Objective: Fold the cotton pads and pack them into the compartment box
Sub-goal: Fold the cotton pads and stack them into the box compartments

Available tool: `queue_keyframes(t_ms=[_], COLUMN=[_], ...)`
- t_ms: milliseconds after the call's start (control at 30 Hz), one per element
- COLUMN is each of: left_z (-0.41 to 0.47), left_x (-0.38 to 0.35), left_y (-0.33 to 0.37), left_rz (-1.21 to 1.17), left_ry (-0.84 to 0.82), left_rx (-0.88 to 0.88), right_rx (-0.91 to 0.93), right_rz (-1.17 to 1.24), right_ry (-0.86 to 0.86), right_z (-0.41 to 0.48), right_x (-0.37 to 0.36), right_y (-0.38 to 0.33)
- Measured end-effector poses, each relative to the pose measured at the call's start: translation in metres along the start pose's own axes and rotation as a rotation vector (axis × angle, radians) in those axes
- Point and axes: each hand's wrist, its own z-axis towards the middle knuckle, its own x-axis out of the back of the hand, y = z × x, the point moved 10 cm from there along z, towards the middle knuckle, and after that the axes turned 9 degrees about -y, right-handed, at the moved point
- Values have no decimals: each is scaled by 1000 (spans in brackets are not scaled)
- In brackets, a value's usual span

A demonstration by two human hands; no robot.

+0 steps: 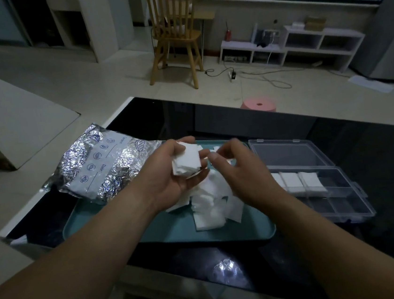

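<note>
Head view, dim light. Left hand (pixel 176 169) palm up over the tray (pixel 170 228), cradling a stack of cotton pads (pixel 187 160) with the thumb across its top. Right hand (pixel 232 167) just beside the stack, fingers curled toward its edge; blurred, so I cannot tell whether it pinches a pad or only touches.

Loose pads (pixel 212 204) lie heaped on the tray below both hands. Compartment box (pixel 359 202) sits on the dark worktop (pixel 249 118) to the right of the tray, lid (pixel 289 153) thrown back.

Progress, judged: packed pads (pixel 298 182) fill about three cells in the far row; the near row looks bare. Roughly early-to-middle. Left to do: the stack in hand, the heap on the tray, and perhaps more in the foil bag (pixel 99 165) resting at the tray's left.
</note>
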Motion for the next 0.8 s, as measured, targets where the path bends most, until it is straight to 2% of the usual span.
queue_keyframes(t_ms=[33,100,167,233,400,567,700,800], left_z=[0,-3,-6,-9,-9,-12,-15,-13], left_x=[-4,-18,-33,-39,-36,-41,-43,-40], left_y=[-5,-16,-25,-28,-30,-40,-35,-38], left_rz=[24,72,90,79,117,144,141,131], left_ry=[-27,-132,-252,-302,-264,-255,-298,-245], left_rx=[40,123,175,197,194,223,205,195], right_rx=[104,234,233,234,276,255,246,253], right_rz=[-9,-75,-58,40,208,134,235,176], right_ry=[-12,-138,-241,-281,-364,-344,-357,-357], right_z=[-1,-3,-4,-6,-14,-14,-12,-15], right_x=[3,-9,-25,-27,-23,-37,-28,-27], right_y=[-16,-35,-33,-33,-40,-34,-33,-38])
